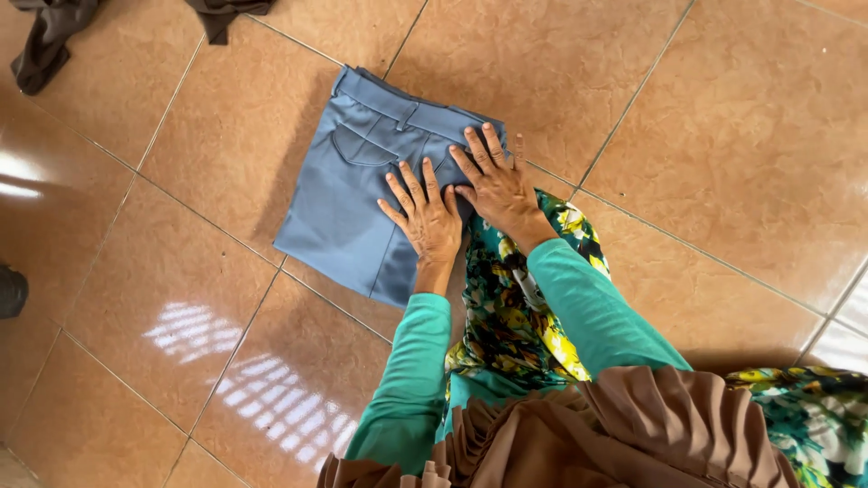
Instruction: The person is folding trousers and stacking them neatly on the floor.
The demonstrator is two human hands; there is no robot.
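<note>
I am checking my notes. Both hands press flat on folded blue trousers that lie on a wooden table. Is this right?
Not quite. The left hand and right hand do press flat on the folded blue trousers, but the trousers lie on a tiled floor, not on a wooden table. The head view shows this.

Bare tiled floor (723, 117) around folded trousers (348, 194); dark cloth (45, 41) far-left

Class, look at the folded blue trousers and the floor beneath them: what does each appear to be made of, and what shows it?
The folded blue trousers look like smooth woven cloth, matte, with stitched seams and a sewn pocket; the exact fibre cannot be told. The floor looks like glazed ceramic tile: brown, glossy, with window glare and straight grout lines.
</note>
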